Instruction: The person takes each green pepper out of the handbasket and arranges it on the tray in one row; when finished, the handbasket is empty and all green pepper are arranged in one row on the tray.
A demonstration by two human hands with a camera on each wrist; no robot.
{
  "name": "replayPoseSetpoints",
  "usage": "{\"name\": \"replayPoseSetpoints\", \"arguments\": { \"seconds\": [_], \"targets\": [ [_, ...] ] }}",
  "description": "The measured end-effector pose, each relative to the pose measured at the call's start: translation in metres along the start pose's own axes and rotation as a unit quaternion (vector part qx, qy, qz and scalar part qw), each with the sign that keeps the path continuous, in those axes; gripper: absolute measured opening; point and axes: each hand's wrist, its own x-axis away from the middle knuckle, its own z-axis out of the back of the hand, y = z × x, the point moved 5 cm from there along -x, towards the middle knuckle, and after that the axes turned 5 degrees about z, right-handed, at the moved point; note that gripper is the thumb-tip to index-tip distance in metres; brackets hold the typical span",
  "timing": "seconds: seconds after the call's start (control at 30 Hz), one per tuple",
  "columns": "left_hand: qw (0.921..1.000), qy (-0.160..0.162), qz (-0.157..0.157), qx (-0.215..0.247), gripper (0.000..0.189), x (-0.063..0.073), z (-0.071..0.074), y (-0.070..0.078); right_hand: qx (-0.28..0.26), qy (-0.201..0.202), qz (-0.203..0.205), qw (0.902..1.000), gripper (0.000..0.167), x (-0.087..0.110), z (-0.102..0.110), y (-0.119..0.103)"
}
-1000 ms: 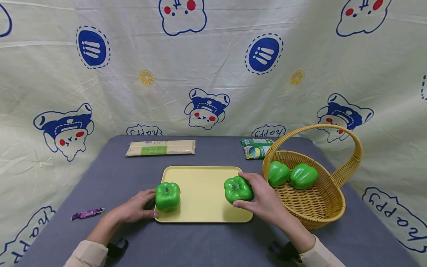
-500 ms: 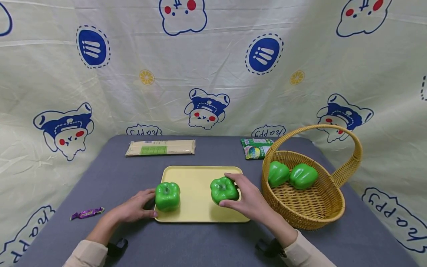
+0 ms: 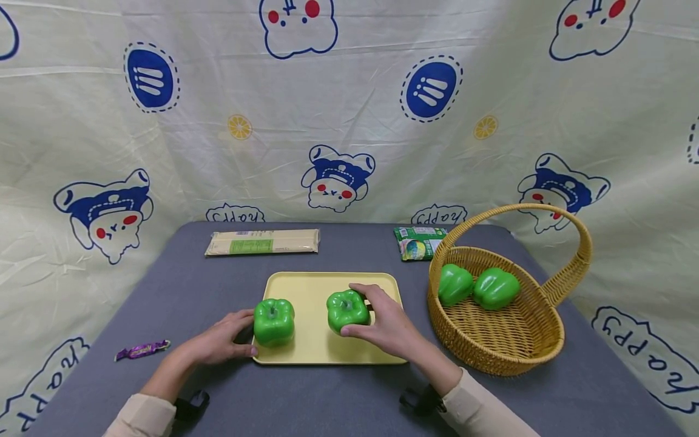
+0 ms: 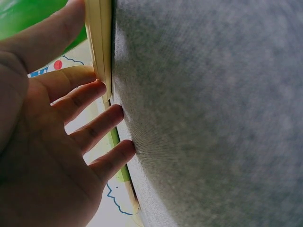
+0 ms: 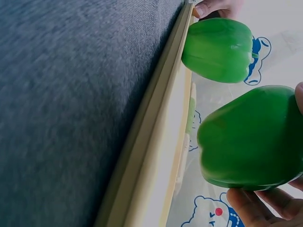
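Observation:
In the head view my right hand (image 3: 384, 325) grips a green bell pepper (image 3: 346, 309) between thumb and fingers. The right wrist view shows that pepper (image 5: 253, 139) raised above the pale yellow tray (image 5: 154, 179). A second green bell pepper (image 3: 273, 323) stands upright on the left end of the tray (image 3: 314, 285). Beside that end my left hand (image 3: 222, 338) rests with fingers extended. Its thumb and fingertips (image 4: 97, 87) touch or nearly touch the tray's edge in the left wrist view.
To the right stands a wicker basket (image 3: 505, 340) with a tall handle and two green bell peppers (image 3: 496, 288) inside. Behind the tray lie a long beige packet (image 3: 262, 242) and a green packet (image 3: 419, 244). A purple-wrapped candy (image 3: 143, 350) lies at the left.
My right hand has moved left with its bell pepper, from the tray's right end to near its middle. The left hand and the other peppers have stayed put.

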Motion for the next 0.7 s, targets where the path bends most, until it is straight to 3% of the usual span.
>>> {"name": "replayPoseSetpoints", "arguments": {
  "seconds": [0.23,0.47,0.7],
  "targets": [
    [1.0000,0.002,-0.001,0.001,0.072,0.000,0.000,0.000,-0.028,-0.013,0.002,0.9995,0.078,-0.008,-0.015,-0.001],
    [0.9986,0.027,-0.036,-0.029,0.071,0.001,-0.001,-0.001,-0.027,-0.035,-0.014,0.9989,0.079,-0.012,-0.027,-0.001],
    [1.0000,0.000,-0.002,0.001,0.073,0.001,0.000,0.001,-0.018,-0.061,-0.023,0.9977,0.078,-0.017,-0.036,-0.002]
  ]
}}
